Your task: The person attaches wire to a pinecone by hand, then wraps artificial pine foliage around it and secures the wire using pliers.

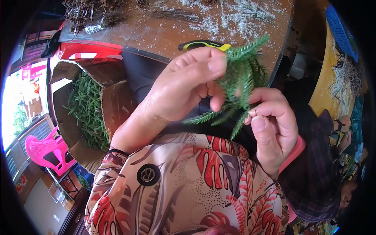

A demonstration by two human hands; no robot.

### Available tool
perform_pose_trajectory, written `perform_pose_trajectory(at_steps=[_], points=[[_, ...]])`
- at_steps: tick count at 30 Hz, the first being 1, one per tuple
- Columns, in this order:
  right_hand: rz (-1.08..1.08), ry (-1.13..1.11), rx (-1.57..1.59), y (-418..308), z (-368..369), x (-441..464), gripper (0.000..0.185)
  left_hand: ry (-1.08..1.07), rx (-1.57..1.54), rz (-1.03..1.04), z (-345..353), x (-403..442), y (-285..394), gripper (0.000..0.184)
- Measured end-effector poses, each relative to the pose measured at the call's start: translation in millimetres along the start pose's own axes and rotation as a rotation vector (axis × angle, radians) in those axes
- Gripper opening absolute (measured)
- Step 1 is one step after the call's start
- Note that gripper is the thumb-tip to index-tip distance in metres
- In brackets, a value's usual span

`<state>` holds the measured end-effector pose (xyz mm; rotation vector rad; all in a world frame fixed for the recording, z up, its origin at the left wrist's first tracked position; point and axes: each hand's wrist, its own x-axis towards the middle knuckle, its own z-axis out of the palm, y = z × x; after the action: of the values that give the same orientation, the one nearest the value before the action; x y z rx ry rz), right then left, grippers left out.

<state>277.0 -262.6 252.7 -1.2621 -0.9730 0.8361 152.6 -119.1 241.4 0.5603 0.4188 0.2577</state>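
Observation:
A green artificial-looking fir sprig (243, 76) with several feathery branches is held up in front of my chest. My left hand (192, 78) grips it at its upper left, thumb and forefinger pinched together. At the sprig's lower right, my right hand (274, 123) is closed, with thumb and forefinger pinching close to a branch tip; a thin brown bit shows there, too small to name for certain. Behind the sprig, a tool with black and yellow handles (203, 44) lies at the table's edge, its working end hidden.
White flakes and thin dark stems are strewn over the brown table (156, 33). To my left stands an open cardboard box (113, 103) full of green sprigs (89, 111), near a pink chair (51, 150). A person in a dark checked shirt (313, 184) sits close on my right.

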Motion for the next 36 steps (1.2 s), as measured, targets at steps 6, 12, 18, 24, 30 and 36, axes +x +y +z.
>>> perform_pose_trajectory(at_steps=[6,12,18,24,30,36], points=[[0.252,0.096,0.363,-10.0,0.6,0.0,0.012,-0.111,0.260,0.274,-5.7,-2.7,-13.1,0.010],[0.322,0.091,0.644,-6.5,-0.3,1.1,0.014,-0.299,0.980,0.571,-7.9,4.8,-4.8,0.013],[0.284,0.052,0.759,2.9,-5.1,1.3,0.017,-0.242,1.096,0.511,-2.0,0.7,-2.3,0.018],[0.295,0.081,0.847,1.6,-3.8,1.5,0.018,-0.236,1.065,0.589,-2.3,3.9,-3.4,0.016],[0.289,0.084,0.640,-8.0,1.9,0.3,0.015,-0.159,1.083,0.531,-2.1,2.1,-0.8,0.016],[0.197,0.056,0.513,-8.4,5.8,-2.6,0.013,-0.081,1.041,0.540,1.2,-0.3,-4.3,0.015]])
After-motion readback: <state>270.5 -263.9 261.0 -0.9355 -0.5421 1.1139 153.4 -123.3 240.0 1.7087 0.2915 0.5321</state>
